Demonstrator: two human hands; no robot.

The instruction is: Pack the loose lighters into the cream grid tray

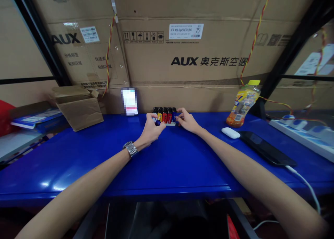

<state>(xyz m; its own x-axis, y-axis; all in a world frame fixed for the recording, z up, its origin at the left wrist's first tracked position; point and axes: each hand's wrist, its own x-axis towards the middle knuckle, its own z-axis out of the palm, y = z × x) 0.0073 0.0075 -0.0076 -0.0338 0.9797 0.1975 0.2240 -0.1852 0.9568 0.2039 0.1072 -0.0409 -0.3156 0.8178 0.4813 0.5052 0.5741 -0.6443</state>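
A tray of lighters (165,118) stands near the back edge of the blue tabletop, against the cardboard. Its lighters are upright in rows, with black tops and yellow, red, blue and white bodies. At its left front corner, my left hand (151,129) is closed around a blue lighter (157,122), which is tilted and partly hidden by the fingers. My right hand (188,121) rests at the tray's right end, its bent fingers and thumb against the side by the blue lighters. A metal-band watch is on my left wrist.
An open cardboard box (80,108) and a lit phone (129,101) stand to the left. Rightward are a drink bottle (242,105), a white earbud case (230,133), a black device (266,148) with a white cable, and a power strip (302,136). Large cartons (208,79) wall the back.
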